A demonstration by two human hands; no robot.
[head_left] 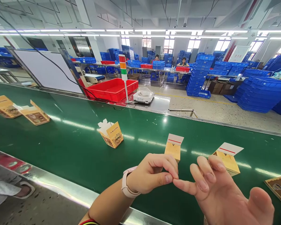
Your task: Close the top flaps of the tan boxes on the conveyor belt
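In the head view, my left hand (pixel 152 175), with a pale band on its wrist, pinches the little fingertip of my right hand between thumb and forefinger. My right hand (pixel 224 190) is turned palm up, its fingers loosely curled and apart, with nothing in it. Both hands are above a green conveyor belt (pixel 67 150). Just behind my left hand stands a small yellow carton (pixel 173 151), its white flap with a red strip raised. A similar carton (pixel 229 163) is partly hidden by my right fingers. Farther left sits an open printed carton (pixel 111 134).
More cartons lie at the belt's left end (pixel 36 116) and right edge (pixel 278 189). Beyond the belt are a red bin (pixel 112 90), a signal light (pixel 123 70) and a scale (pixel 144 96). Blue crates (pixel 200 75) are stacked behind. People sit at far tables.
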